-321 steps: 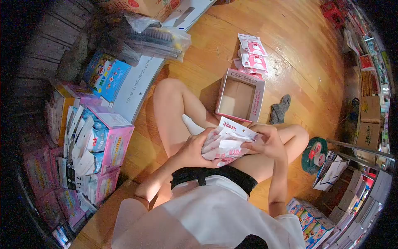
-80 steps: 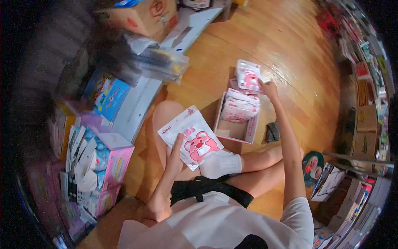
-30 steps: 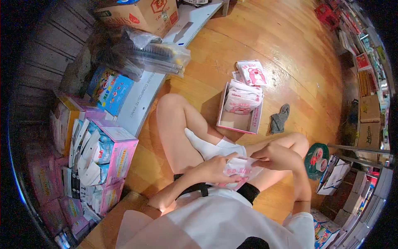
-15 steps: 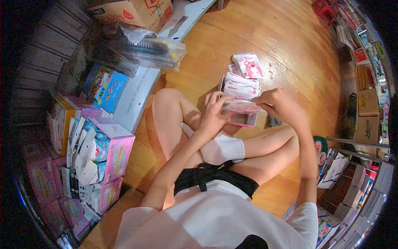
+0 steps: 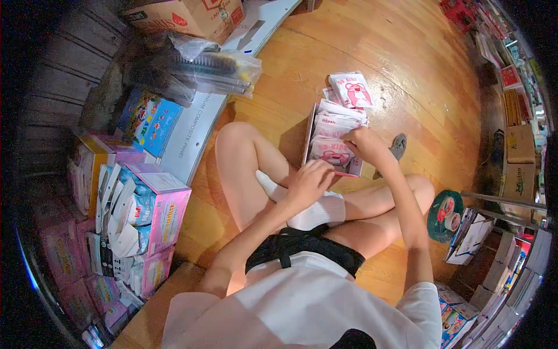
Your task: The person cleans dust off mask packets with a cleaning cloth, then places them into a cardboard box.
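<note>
On the wooden floor in front of my crossed legs is an open pink-edged box (image 5: 307, 139) filled with several white and pink mask packets (image 5: 334, 150). My left hand (image 5: 317, 176) is at the box's near edge, its fingers apart and slightly bent, with nothing visible in them. My right hand (image 5: 363, 142) is at the box's right side, fingers bent together against the packets; what they pinch, if anything, is too small to make out. More packets with a pink bear print (image 5: 353, 92) lie at the box's far end.
Stacked pink mask boxes (image 5: 168, 224) and a blue box (image 5: 152, 125) stand at the left, near a plastic bag (image 5: 221, 70) on a panel. A cardboard box (image 5: 186, 17) is at the top. Green tape (image 5: 437, 221) and shelves with cartons (image 5: 519, 145) are on the right.
My left hand has drawn back toward me from the packets, and my right hand has shifted slightly left. The front packet now lies back in the box, its bear print showing.
</note>
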